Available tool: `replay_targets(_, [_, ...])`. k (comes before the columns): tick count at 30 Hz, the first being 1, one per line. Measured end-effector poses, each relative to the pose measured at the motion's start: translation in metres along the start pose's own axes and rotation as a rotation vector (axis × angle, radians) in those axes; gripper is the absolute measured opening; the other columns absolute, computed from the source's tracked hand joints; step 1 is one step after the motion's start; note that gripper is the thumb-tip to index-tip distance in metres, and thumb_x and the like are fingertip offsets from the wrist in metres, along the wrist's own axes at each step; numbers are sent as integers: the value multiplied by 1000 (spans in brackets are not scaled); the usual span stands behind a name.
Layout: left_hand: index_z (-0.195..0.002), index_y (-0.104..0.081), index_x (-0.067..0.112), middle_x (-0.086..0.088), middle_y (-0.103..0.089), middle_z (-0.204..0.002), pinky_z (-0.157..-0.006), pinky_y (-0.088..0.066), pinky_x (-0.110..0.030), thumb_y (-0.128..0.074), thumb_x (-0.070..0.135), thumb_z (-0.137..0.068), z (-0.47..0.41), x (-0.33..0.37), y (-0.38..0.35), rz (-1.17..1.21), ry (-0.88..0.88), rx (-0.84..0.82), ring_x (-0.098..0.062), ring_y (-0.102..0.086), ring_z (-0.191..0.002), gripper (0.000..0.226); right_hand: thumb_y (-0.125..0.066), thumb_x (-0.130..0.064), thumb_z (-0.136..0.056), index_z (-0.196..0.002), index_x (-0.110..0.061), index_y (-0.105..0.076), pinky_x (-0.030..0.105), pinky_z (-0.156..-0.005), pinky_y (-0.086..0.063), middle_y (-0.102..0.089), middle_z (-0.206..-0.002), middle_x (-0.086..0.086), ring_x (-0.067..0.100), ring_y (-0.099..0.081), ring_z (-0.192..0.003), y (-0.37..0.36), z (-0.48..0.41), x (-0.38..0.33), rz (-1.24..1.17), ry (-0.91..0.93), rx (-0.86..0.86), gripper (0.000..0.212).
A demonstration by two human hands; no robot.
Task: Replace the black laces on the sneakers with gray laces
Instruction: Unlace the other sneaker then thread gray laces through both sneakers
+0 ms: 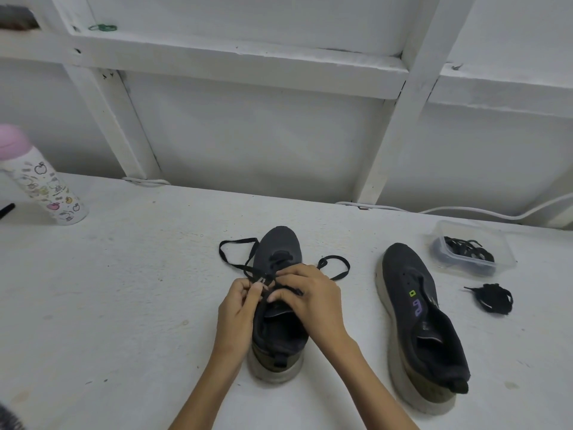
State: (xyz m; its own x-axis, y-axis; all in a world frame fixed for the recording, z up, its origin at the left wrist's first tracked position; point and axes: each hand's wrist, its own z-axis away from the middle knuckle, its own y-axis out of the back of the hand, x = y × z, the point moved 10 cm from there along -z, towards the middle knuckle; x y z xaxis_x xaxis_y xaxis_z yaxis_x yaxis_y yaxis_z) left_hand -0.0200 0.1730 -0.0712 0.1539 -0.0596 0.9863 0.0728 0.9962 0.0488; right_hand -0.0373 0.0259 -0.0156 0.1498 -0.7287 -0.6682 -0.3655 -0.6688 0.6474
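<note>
Pinching the dark flat lace (238,243) at the eyelets with my left hand (238,302) and right hand (310,299), I had the dark knit sneaker (279,246) on the white bench (124,274) straight ahead, toe pointing away, lace loops lying beyond my fingers.

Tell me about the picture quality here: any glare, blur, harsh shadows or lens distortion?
Head view: soft, even light, no glare, faint shadows beside the sneaker; the wide lens skews the white beams and leans the bottle at left; the black lace pinched by the left hand and right hand blends into the dark upper.
</note>
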Motion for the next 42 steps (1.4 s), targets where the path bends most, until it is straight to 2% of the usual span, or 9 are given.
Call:
replay_targets(4, [-92, -55, 7, -5, -66, -80, -63, -49, -21, -47, 17, -100, -9, 0, 13, 116, 23, 70, -12, -62, -71, 15, -64, -59, -66, -85, -33, -75, 25, -78, -50, -69, -101, -22, -2, -58, -101, -5, 1, 7, -32, -101, -84, 34])
replay_targets(7, [-89, -55, 7, -6, -63, -75, -61, -53, -23, -54, 22, -97, -15, -8, 26, 245, 103, 119, -13, -63, -62, 18, -82, -37, -70, -106, -29, -73, 22, -90, -51, -70, -108, -16, 3, -63, -106, -5, 9, 27, -453, -316, -144, 39])
replay_targets(10, [-78, -59, 4, -5, -64, -70, -68, -54, -22, -61, 28, -92, -9, -6, 27, 238, 83, 137, -15, -65, -67, 27, -72, -18, -87, -104, -17, -73, 29, -83, -56, -74, -100, -2, 16, -68, -96, 8, 22, 57, -765, -533, -19, 17])
replay_targets(14, [-94, -67, 16, 8, -73, -91, -78, -51, -16, -76, 26, -82, 10, 3, 4, 84, -32, 35, -7, -67, -90, 18, -71, -15, -87, -87, -19, -78, 25, -65, -52, -74, -92, -7, 21, -67, -85, 3, 30, 68, -561, -553, -77, 8])
replay_targets(19, [-111, -60, 39, 22, -61, -121, -99, -42, -11, -68, 13, -89, 9, 7, -12, -194, -169, -72, 11, -53, -114, 35, -76, -32, -81, -79, -37, -75, 28, -72, -52, -71, -85, -14, 6, -62, -75, 3, 10, 49, -318, -431, -122, 6])
replay_targets(27, [-136, -53, 14, 10, -49, -139, -100, -30, 0, -57, 5, -95, 4, 1, -16, -272, -143, -185, 0, -42, -131, 42, -59, -26, -86, -83, -19, -64, 31, -67, -48, -65, -80, -9, 12, -61, -74, 0, -17, 17, 140, -227, -222, 10])
replay_targets(33, [-135, -52, 19, 9, -51, -140, -99, -33, -1, -54, 1, -95, 0, 6, -17, -266, -146, -222, 0, -43, -132, 44, -58, -26, -93, -83, -21, -59, 27, -64, -47, -63, -77, -11, 8, -57, -68, -2, -21, 24, 30, -200, -104, 11])
replay_targets(37, [-135, -53, 18, 7, -51, -141, -101, -33, -3, -55, 4, -95, 0, 4, -18, -256, -137, -193, -3, -44, -132, 42, -74, -30, -84, -80, -16, -71, 33, -64, -55, -69, -73, -8, 12, -62, -64, 1, -11, 53, -355, -445, -228, 14])
replay_targets(42, [-136, -54, 16, 6, -52, -141, -98, -33, 0, -55, 5, -96, 0, 5, -18, -284, -149, -193, -5, -44, -132, 42, -73, -22, -84, -78, -15, -73, 21, -58, -47, -67, -69, -10, 2, -56, -61, -5, -2, 49, -371, -425, -280, 10])
